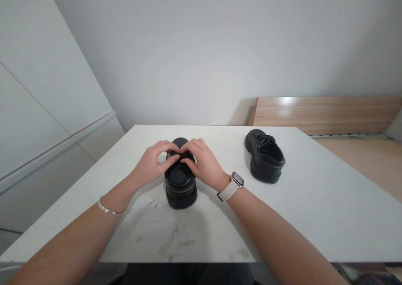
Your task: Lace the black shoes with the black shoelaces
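Observation:
A black chunky-soled shoe (180, 184) stands on the white table (314, 209), heel toward me. My left hand (153, 161) and my right hand (202, 161) meet over its top, fingers pinched together on the laces at the shoe's upper. The laces themselves are mostly hidden under my fingers. A second black shoe (265, 155) of the same kind lies to the right, apart from both hands. I wear a thin bracelet on my left wrist and a white-strapped watch on my right wrist.
Smudges and scuff marks (176, 239) mark the table in front of the near shoe. A white cabinet (47, 109) stands to the left. A wooden bed frame (323, 113) runs behind the table at the right.

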Available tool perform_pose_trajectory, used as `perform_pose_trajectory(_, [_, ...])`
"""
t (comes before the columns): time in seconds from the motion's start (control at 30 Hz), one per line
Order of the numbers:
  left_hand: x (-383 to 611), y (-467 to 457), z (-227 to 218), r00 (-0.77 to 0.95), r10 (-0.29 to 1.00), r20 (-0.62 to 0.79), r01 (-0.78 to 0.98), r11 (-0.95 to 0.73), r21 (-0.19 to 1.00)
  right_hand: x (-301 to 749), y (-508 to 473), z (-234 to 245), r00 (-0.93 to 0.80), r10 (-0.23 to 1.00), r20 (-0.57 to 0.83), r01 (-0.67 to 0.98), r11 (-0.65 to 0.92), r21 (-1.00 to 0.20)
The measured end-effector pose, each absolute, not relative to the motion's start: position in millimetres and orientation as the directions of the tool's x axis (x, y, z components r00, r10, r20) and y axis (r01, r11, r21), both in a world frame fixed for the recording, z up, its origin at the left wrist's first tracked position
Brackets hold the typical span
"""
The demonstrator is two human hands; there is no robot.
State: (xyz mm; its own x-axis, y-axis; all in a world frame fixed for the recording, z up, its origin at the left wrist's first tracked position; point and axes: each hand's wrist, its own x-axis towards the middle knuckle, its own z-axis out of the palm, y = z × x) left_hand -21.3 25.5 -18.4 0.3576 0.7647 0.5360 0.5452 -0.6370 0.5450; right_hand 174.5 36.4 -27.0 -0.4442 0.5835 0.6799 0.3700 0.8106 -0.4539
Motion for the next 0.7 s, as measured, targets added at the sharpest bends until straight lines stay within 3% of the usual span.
perform_pose_trajectory(0.1, [-22.3, 27.1, -19.8, 0.322, 0.778, 0.54, 0.511, -0.623, 0.593, 173.1, 33.9, -39.0, -0.402, 0.553, 0.73, 0.403, 0.823, -0.401])
perform_pose_trajectory(0.4, [-13.3, 23.2, -21.7, 0.263, 0.726, 0.636, 0.552, -0.653, 0.518, 172.5, 33.1, -39.7, -0.388, 0.538, 0.748, 0.517, 0.799, -0.307])
perform_pose_trajectory(0.7, [-13.5, 22.6, -19.3, 0.297, 0.687, 0.663, 0.583, -0.68, 0.444, 170.7, 34.6, -47.5, -0.318, 0.55, 0.773, 0.5, 0.79, -0.356])
